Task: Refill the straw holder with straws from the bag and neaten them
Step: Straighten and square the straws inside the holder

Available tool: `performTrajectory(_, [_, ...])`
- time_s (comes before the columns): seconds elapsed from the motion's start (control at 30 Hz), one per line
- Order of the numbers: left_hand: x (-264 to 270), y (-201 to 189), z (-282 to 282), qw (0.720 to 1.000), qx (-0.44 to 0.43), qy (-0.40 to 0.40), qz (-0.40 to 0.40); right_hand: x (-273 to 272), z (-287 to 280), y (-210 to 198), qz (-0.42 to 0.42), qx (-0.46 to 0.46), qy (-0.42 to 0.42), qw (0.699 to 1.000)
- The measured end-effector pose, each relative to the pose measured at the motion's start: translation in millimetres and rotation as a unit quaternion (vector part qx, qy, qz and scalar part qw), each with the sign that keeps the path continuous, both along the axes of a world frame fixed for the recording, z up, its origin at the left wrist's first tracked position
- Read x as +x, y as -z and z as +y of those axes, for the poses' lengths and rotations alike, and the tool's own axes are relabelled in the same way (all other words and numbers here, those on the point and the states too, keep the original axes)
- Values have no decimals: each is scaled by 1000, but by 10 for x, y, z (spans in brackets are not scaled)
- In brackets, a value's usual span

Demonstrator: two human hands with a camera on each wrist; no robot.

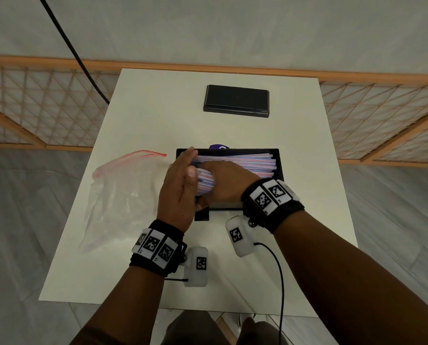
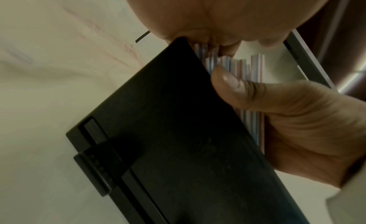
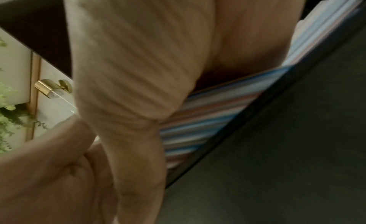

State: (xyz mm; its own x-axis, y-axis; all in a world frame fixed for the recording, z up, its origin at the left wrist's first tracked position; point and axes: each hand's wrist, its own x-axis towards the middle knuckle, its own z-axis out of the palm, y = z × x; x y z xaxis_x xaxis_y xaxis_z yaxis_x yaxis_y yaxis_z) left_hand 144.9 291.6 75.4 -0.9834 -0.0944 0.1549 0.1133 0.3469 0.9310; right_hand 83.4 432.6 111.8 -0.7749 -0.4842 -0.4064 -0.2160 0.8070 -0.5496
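The black straw holder (image 1: 277, 155) stands open in the middle of the white table (image 1: 158, 108), filled with striped red, blue and white straws (image 1: 245, 163) lying lengthwise. My left hand (image 1: 186, 165) stands edge-up at the holder's left end, its flat palm and straight fingers pressed against the straw ends. My right hand (image 1: 223, 185) reaches in from the right and grips a bundle of straws near that end. In the left wrist view its thumb (image 2: 223, 80) lies over the straws (image 2: 253, 118) beside the holder's front wall (image 2: 168, 133). The clear zip bag (image 1: 118, 192) lies flat to the left.
The holder's black lid (image 1: 236, 100) lies at the far side of the table. A small purple object (image 1: 219, 146) peeks out behind the holder. A black cable (image 1: 68, 46) hangs past the table's far left corner. A wooden lattice screen (image 1: 33, 108) stands beyond.
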Motion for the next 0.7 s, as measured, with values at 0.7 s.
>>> performTrajectory(0.7, [2,36,-88,976,209,-11,-61,123,-51,-126,61,39,-2,997])
